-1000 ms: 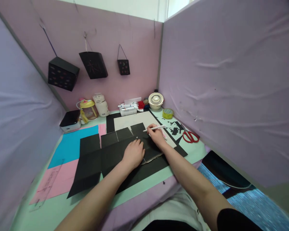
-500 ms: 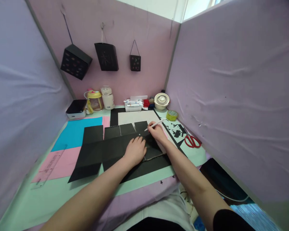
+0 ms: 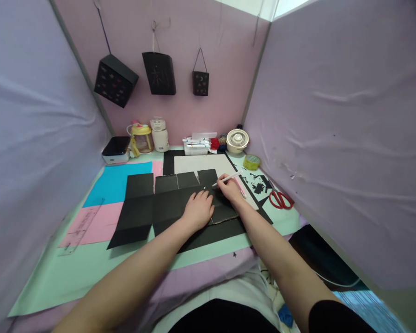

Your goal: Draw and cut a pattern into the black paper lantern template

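Note:
A large black card [image 3: 138, 208] with creases and cut flaps lies over other sheets on the table. My left hand [image 3: 198, 209] rests flat on its right part, fingers slightly spread. Just to the right, my right hand [image 3: 229, 188] is closed around a white pen [image 3: 233, 176], its tip pointing left at the card. A small light mark shows on the card between the hands. Under the card are a white sheet [image 3: 201, 163], a larger black sheet [image 3: 211, 238] and a pink-tipped pen partly behind my right wrist.
Red-handled scissors [image 3: 280, 200], black paper scraps [image 3: 261, 185] and green tape [image 3: 251, 162] lie at the right. A clear ruler [image 3: 83, 226] crosses pink paper beside blue paper [image 3: 118, 182]. Behind stand a pen box [image 3: 196, 147], bowl [image 3: 237, 140] and jar [image 3: 142, 138]. Black boxes [image 3: 116, 81] hang above.
The whole view has shifted, so the scene sits slightly higher and to the right. Both hands keep nearly the same places on the card, the right still holding the pen.

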Demonstrator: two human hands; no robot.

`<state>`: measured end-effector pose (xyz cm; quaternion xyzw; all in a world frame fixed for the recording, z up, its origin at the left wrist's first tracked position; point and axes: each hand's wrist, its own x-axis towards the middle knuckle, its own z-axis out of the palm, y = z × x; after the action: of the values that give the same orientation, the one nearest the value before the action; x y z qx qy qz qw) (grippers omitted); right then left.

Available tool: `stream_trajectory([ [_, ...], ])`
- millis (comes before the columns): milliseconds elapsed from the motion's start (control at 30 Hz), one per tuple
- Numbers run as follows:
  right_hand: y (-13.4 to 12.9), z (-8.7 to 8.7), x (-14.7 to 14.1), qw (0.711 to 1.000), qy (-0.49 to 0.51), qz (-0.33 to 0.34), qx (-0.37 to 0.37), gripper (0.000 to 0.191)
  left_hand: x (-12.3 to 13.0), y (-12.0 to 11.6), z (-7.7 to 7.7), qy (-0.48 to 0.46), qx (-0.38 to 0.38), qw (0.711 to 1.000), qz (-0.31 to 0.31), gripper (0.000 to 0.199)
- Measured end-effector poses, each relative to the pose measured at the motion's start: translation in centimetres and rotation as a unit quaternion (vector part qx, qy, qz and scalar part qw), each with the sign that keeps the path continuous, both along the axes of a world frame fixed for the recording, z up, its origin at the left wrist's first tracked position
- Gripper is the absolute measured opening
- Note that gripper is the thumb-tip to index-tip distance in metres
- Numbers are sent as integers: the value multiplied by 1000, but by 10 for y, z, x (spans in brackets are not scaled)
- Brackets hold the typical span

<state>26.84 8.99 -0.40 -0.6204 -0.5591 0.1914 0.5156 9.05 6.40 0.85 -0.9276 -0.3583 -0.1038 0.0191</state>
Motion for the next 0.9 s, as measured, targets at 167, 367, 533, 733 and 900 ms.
stream_trajectory([
  [167, -2, -1, 0, 1000, -14, 5, -5, 12, 0, 0, 0, -3, -6, 1000, -1, 34],
  [367, -4, 1, 0, 992, -2, -59, 109, 16, 0, -1, 0, -7, -11, 1000, -2, 33],
  [533, -5, 2, -2, 999, -27, 20, 35, 11, 0, 0, 1, -8, -13, 1000, -3, 33],
  [733, -5, 2, -4, 999, -27, 17, -10, 10, 0, 0, 0, -8, -11, 1000, -5, 33],
  [900, -6, 3, -4, 999, -34, 25, -10, 11, 0, 0, 0, -8, -10, 1000, -4, 32],
])
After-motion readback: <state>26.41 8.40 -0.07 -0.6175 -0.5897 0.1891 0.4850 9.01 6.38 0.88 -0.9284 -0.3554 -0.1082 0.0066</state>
